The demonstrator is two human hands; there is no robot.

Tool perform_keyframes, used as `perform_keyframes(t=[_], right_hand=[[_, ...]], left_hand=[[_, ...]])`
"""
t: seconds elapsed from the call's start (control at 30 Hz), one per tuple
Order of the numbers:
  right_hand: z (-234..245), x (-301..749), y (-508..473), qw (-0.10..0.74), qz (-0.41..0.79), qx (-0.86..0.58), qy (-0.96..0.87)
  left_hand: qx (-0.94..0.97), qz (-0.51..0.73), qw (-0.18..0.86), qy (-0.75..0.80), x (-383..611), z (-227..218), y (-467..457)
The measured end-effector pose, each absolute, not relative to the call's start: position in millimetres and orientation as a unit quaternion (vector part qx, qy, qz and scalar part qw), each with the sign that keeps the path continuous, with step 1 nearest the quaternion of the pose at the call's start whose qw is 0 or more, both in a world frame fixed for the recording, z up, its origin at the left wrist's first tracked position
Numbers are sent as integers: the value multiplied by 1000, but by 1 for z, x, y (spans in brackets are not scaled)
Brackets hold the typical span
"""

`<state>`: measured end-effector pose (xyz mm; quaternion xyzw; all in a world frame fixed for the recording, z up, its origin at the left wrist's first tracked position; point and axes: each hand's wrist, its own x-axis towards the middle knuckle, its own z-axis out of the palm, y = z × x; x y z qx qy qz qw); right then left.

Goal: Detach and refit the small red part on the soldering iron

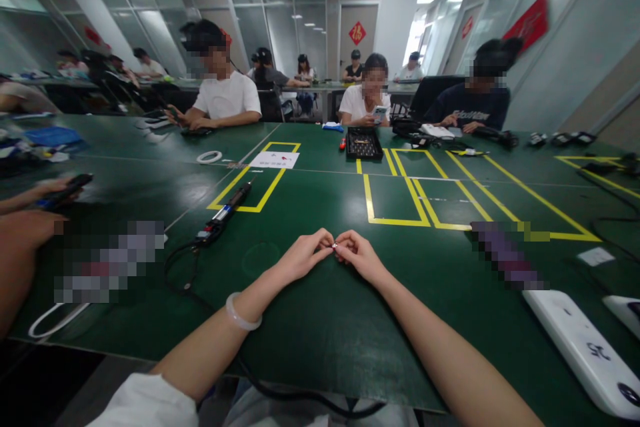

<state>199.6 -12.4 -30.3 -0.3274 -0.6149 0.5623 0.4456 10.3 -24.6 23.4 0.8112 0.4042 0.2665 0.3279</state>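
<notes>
My left hand (309, 255) and my right hand (359, 256) meet just above the green table (300, 353). Thumbs and fingertips of both are pinched together around a tiny light-coloured piece (335, 246), too small to name and mostly covered by the fingers. A pale bangle (243, 312) circles my left wrist. To the left of my hands, a pen-shaped electric screwdriver (225, 211) with a black cable lies partly inside a yellow tape outline.
A black compartment tray (363, 145) with small parts stands farther back. Yellow tape rectangles (397, 221) mark the table. A white power bank-like device (583, 347) lies at right. A co-worker's arm (20, 240) reaches in from the left; several people sit opposite.
</notes>
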Motion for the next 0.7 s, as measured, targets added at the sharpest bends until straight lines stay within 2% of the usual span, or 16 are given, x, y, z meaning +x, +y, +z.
perform_keyframes(t=[0.13,0.37,0.7], right_hand=[[-29,199,-13,438,571,-329,-612],[-30,199,-11,418,552,-356,-627],[-32,198,-14,431,517,-349,-652]], left_hand=[[800,272,352,402,9,25,-26],[824,249,298,412,10,20,-25],[833,210,259,441,1,19,-19]])
